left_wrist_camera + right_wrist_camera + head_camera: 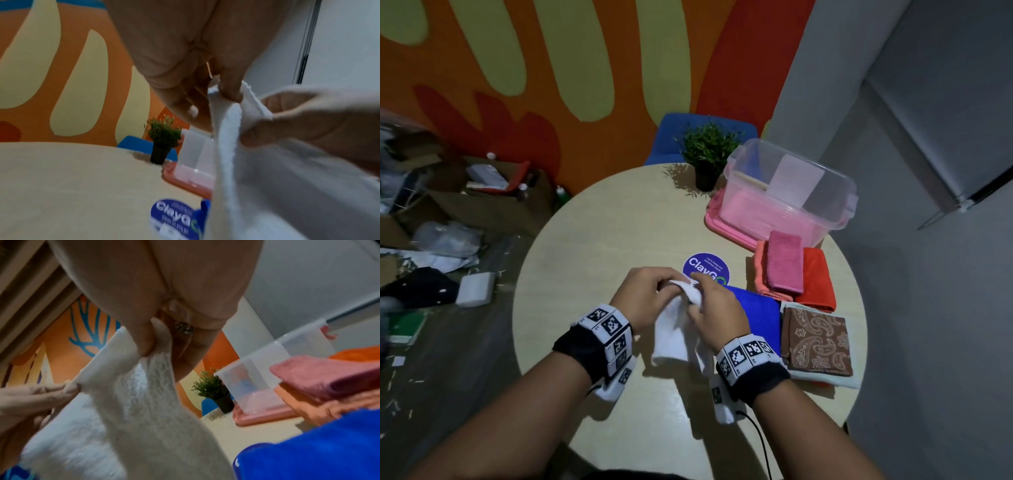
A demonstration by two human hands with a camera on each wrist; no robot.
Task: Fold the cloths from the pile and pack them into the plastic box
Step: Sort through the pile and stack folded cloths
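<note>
Step in hand: folding, at its start. Both hands hold one white cloth up off the desk, near its 6 o'clock side. The left hand pinches the top edge; the right hand pinches the same edge just beside it. Each grip is closed on the cloth, thumb against fingers, as both wrist views confirm. The cloth hangs bunched and unspread, its lower end at or near the desk.

Next move, as judged: the hands must part along the edge to find two corners, spread the cloth flat, then fold it.

The remaining cloths lie at 3 to 4 o'clock: a blue cloth touching the right hand's side, a brown patterned cloth, a red cloth and a pink cloth. The box stands open at 1 o'clock on a pink lid, a plant just beside it at 12.

Open room: the desk from 7 to 11 o'clock is bare, apart from a round sticker at centre. The near edge is close beneath the wrists; spreading should go leftward, away from the blue cloth.
</note>
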